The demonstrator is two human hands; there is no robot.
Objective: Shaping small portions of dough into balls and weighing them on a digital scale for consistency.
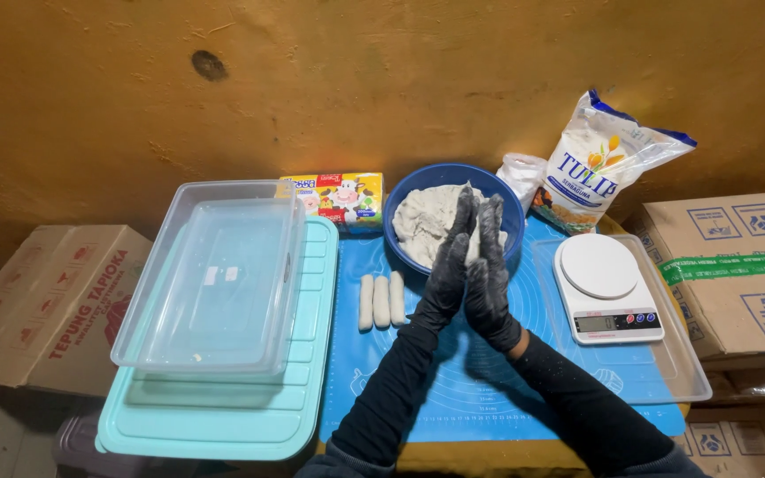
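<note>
I see pale dough pressed between my gloved palms, almost hidden. Just behind my fingertips sits the blue bowl (400, 239) holding a lumpy grey-white dough mass (422, 221). Left of my left hand (449, 265), three pale rolls (381, 301) lie side by side.

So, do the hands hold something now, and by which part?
It cannot be told: the left hand and right hand are pressed palm to palm above the blue mat, hiding anything between.

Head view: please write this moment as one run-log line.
hands: left and right in black gloves, palms pressed together | above: blue mat | behind: blue bowl of dough | left: three dough rolls
</note>
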